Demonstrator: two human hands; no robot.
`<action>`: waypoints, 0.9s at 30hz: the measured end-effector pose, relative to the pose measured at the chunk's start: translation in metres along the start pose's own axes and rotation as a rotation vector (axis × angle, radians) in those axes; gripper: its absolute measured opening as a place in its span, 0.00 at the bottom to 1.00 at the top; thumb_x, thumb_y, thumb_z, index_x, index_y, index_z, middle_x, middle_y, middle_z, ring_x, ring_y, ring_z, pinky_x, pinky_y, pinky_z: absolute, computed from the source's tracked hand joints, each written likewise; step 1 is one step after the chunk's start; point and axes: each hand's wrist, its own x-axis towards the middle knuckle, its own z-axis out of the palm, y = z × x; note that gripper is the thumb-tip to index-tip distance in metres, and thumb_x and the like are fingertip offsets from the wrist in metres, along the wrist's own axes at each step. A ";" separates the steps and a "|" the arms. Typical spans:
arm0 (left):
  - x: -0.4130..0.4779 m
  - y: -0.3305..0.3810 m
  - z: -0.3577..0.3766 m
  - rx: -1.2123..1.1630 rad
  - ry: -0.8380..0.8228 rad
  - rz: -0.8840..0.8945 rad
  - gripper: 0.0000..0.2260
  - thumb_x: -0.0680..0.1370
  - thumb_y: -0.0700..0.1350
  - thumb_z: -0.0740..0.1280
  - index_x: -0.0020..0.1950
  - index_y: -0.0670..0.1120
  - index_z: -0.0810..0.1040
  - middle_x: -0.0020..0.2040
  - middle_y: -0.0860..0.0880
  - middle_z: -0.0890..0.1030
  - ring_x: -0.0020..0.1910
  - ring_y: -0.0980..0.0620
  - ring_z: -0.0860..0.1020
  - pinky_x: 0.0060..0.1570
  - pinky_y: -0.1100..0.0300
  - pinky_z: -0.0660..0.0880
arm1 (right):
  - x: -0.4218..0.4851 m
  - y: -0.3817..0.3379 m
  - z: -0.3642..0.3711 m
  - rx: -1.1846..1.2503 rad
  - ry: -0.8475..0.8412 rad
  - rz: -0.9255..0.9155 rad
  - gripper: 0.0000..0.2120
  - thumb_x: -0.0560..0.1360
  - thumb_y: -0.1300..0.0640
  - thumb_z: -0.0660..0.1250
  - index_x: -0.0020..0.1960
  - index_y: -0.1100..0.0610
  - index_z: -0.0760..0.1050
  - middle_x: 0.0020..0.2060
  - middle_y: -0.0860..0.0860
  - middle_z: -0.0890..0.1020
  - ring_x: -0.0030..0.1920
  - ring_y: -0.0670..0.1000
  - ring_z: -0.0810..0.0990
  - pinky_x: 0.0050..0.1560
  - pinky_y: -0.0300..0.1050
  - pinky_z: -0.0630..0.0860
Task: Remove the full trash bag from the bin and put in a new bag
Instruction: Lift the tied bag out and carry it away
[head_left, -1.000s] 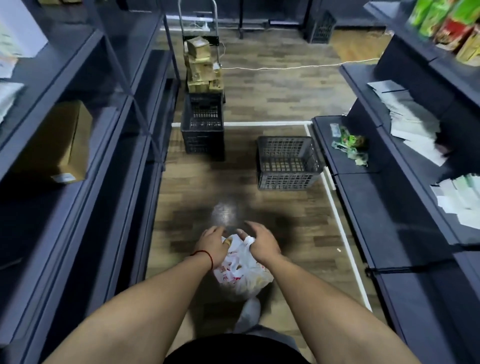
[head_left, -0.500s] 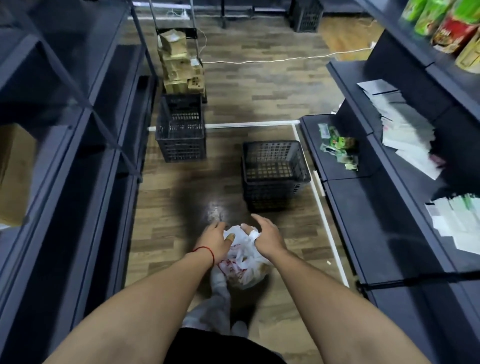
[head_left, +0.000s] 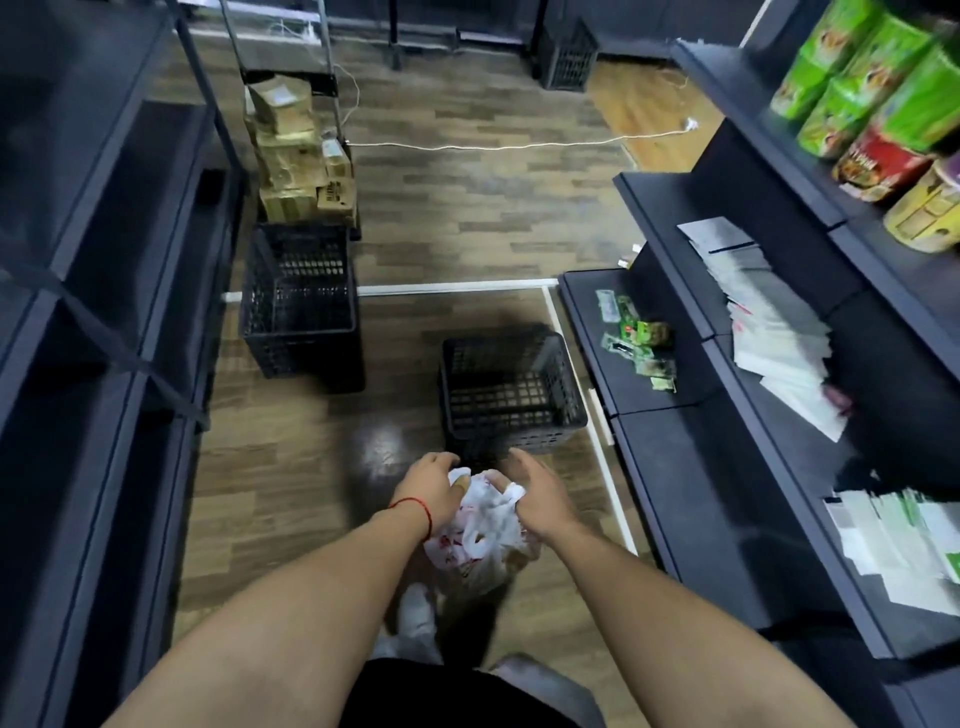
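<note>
A full white trash bag (head_left: 480, 540) with red print hangs in front of me, above the wooden floor. My left hand (head_left: 430, 487) grips the bag's top on the left side, a red string round that wrist. My right hand (head_left: 535, 493) pinches the bag's top on the right side with curled fingers. Just beyond my hands a black lattice bin (head_left: 511, 395) stands on the floor with its mouth open and no liner visible inside.
A second, taller black crate (head_left: 301, 301) stands further left, with stacked cardboard boxes (head_left: 298, 156) on a trolley behind it. Dark shelves (head_left: 104, 312) line the left side. The right shelves (head_left: 691, 452) carry paper sheets, small packets and snack tubs. A white cable crosses the floor.
I have walked forward, so the black bin is now closer to my hands. Both hands keep hold of the bag's top; the bag has swung slightly.
</note>
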 end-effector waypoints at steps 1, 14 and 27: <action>0.012 0.005 -0.006 0.003 0.002 0.009 0.20 0.79 0.53 0.61 0.70 0.47 0.69 0.70 0.47 0.70 0.68 0.47 0.69 0.68 0.52 0.67 | 0.012 -0.003 -0.008 -0.007 0.007 -0.002 0.27 0.77 0.48 0.64 0.75 0.48 0.63 0.74 0.51 0.66 0.72 0.55 0.66 0.70 0.52 0.67; 0.141 0.059 -0.032 0.033 -0.013 -0.005 0.19 0.79 0.48 0.60 0.71 0.50 0.67 0.73 0.49 0.66 0.69 0.45 0.68 0.68 0.49 0.67 | 0.167 -0.043 -0.072 -0.099 -0.015 -0.067 0.25 0.78 0.47 0.61 0.74 0.47 0.63 0.73 0.51 0.66 0.70 0.56 0.68 0.68 0.57 0.67; 0.304 0.094 -0.034 -0.087 0.035 -0.265 0.20 0.78 0.44 0.61 0.70 0.45 0.68 0.68 0.46 0.70 0.65 0.44 0.71 0.66 0.52 0.67 | 0.362 -0.050 -0.098 -0.234 -0.198 -0.173 0.26 0.76 0.36 0.59 0.68 0.48 0.70 0.67 0.49 0.73 0.66 0.54 0.71 0.64 0.52 0.71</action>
